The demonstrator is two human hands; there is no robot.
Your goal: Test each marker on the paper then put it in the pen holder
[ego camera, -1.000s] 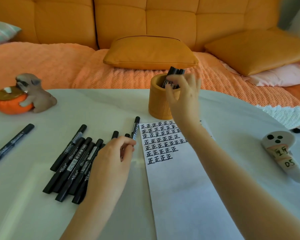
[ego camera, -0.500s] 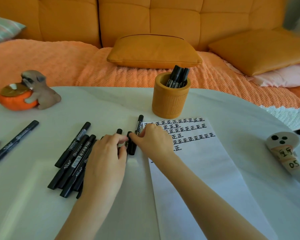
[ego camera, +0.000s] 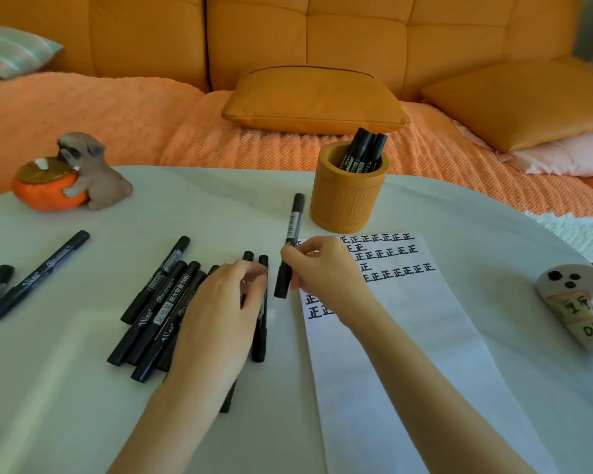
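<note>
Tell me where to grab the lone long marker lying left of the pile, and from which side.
Pinch the marker at mid-barrel, coming from above with fingers across its width. It lies flat and diagonal on the table, so only its top and long sides are open; the left hand is nearer.

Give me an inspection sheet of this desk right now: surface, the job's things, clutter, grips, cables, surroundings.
Surface: white table, rounded far edge.
Job's things: paper with rows of black characters at its top; pen holder just beyond it, with several tested markers inside; pile of markers left of the paper; stray markers at the far left.
Clutter: dog figurine hugging an orange bowl, far left; white labelled ornament, right.
Grips: right hand pinches one black marker beside the paper's left edge; left hand rests on the pile, hold unclear.
Cables: nothing seen.
Surroundings: orange sofa with cushions behind the table.
</note>
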